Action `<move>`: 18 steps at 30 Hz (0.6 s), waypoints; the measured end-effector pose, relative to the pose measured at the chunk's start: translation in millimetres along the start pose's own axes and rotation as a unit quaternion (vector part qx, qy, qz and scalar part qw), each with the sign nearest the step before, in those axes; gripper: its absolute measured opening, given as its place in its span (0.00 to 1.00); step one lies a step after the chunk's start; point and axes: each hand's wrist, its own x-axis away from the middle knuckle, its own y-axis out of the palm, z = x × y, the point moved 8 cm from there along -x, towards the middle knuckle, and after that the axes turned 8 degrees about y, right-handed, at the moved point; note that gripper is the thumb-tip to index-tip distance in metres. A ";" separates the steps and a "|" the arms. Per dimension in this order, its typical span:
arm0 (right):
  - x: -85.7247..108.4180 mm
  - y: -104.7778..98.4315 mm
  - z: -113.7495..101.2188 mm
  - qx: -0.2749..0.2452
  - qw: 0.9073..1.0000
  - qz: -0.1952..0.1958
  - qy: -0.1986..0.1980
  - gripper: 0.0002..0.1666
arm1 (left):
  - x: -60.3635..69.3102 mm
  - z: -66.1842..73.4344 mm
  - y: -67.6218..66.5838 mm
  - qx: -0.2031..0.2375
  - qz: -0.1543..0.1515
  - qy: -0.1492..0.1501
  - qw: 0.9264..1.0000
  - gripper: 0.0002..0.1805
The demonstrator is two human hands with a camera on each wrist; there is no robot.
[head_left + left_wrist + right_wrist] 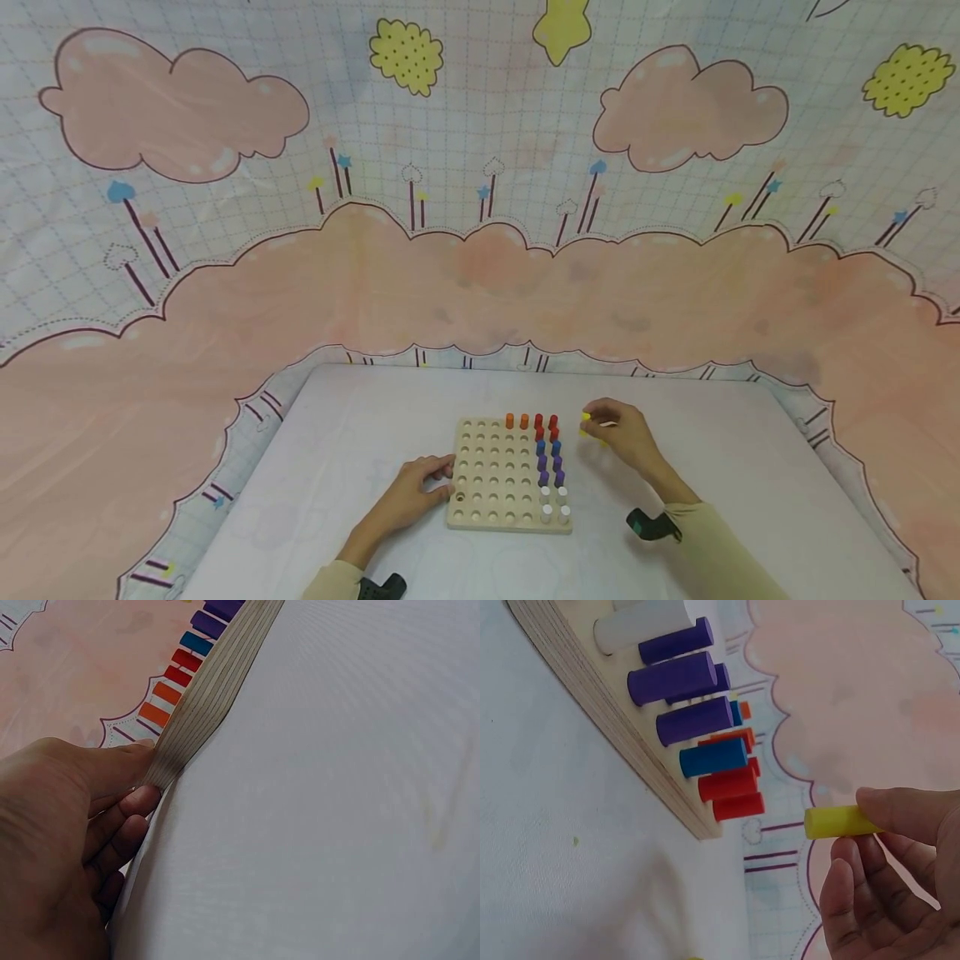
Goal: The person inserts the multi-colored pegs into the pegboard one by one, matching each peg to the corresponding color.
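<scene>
A square wooden pegboard [510,527] lies on the white table, with rows of round holes. My left hand [411,492] grips its left edge; in the left wrist view the thumb and a finger meet at the layered wooden rim [217,682]. Beyond the board's right side, my right hand [628,433] pinches a yellow peg [841,823] between thumb and fingertips, held in the air apart from the board. Standing in the right columns are red pegs [553,422], blue pegs [556,448], purple pegs [559,478] and white pegs [565,514]. Two orange pegs [510,421] stand in the back row.
Another yellow peg [603,443] lies on the table below my right hand, partly hidden. The white table [300,467] reaches back to a cloth backdrop [480,292] printed with clouds. One hole near the board's front left looks darker than the others.
</scene>
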 end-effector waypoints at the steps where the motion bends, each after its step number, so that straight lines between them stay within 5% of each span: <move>1: 0.1 1.3 -2.1 -0.001 1.000 -0.001 -0.005 0.12 | 0.2 0.2 0.1 0.000 0.000 0.001 1.000 0.27; 6: -0.5 7.0 -14.4 -0.009 0.999 -0.004 -0.033 0.11 | 0.2 -0.5 0.4 0.003 -0.001 0.002 1.000 0.27; 18: -2.6 26.3 -30.4 -0.028 0.999 -0.026 -0.031 0.11 | 0.0 -2.7 1.6 0.004 -0.005 0.010 1.000 0.27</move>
